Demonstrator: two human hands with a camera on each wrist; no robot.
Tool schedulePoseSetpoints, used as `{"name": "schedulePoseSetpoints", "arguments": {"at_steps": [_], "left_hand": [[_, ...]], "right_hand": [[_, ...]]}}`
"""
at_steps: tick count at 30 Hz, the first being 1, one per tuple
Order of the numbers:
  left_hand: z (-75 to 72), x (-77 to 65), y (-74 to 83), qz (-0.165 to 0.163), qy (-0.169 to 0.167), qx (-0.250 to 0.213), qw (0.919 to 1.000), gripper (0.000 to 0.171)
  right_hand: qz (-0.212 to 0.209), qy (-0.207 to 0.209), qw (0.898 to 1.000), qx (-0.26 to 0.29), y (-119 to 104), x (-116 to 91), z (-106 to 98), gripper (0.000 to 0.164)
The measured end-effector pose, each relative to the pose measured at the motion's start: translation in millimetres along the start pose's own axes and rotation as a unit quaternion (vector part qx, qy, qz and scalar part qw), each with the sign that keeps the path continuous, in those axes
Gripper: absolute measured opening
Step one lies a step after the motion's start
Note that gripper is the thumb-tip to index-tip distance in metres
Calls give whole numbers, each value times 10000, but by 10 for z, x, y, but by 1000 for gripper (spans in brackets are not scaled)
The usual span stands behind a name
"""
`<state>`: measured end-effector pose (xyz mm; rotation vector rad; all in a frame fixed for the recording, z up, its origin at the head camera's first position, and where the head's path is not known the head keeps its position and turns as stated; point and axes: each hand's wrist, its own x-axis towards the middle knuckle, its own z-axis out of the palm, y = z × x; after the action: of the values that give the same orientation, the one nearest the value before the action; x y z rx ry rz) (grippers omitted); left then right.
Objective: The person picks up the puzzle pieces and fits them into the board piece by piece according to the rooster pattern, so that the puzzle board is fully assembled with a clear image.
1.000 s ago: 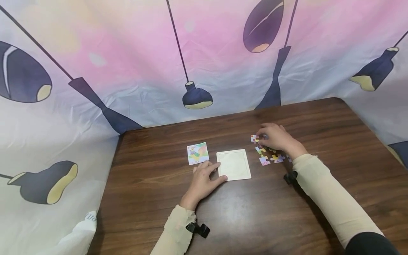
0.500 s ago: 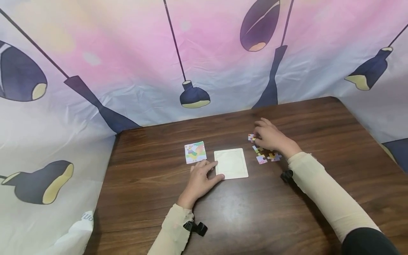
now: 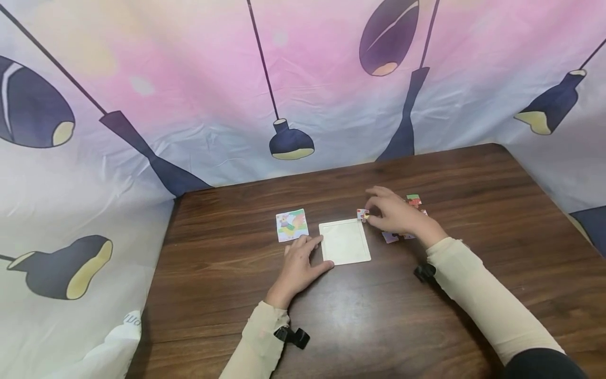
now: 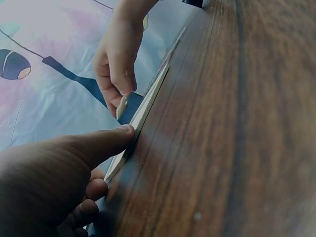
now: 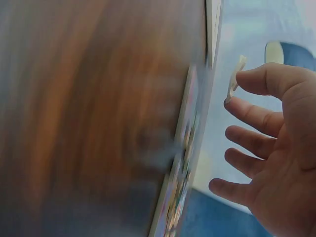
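Note:
My right hand (image 3: 393,213) pinches a small jigsaw puzzle piece (image 3: 362,215) between thumb and forefinger, just above the top right corner of a square cream puzzle tray (image 3: 344,242). In the right wrist view the piece (image 5: 235,81) is seen nearly edge-on, lifted clear of the table, with the other fingers spread. My left hand (image 3: 298,268) rests at the tray's left side, its thumb (image 4: 121,133) touching the lower edge near the corner and a fingertip against the left edge. More puzzle pieces (image 3: 414,200) lie on the table, partly hidden beneath the right hand.
A square picture card (image 3: 292,225) with a colourful cartoon lies left of the tray, just beyond the left hand. Everything sits on a dark wooden table (image 3: 227,252). Behind the table hangs a cloth printed with lamps (image 3: 291,143).
My right hand has moved left from the loose pieces toward the tray, carrying a pinched puzzle piece. The left hand has stayed against the tray.

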<state>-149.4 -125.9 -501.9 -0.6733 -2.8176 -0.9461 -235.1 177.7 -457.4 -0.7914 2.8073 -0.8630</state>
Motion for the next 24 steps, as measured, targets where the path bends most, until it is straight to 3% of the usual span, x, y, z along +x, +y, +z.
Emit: {"name": "schedulePoseSetpoints", "arguments": {"at_steps": [12, 24], "left_hand": [[-10, -6, -7, -148, -120, -19, 9998, 71], [-35, 31, 19, -143, -262, 190, 9994, 87]], "right_hand": [[-517, -218, 9982, -200, -302, 118, 232, 25], [-685, -315, 9958, -523, -495, 234, 346, 24]]}}
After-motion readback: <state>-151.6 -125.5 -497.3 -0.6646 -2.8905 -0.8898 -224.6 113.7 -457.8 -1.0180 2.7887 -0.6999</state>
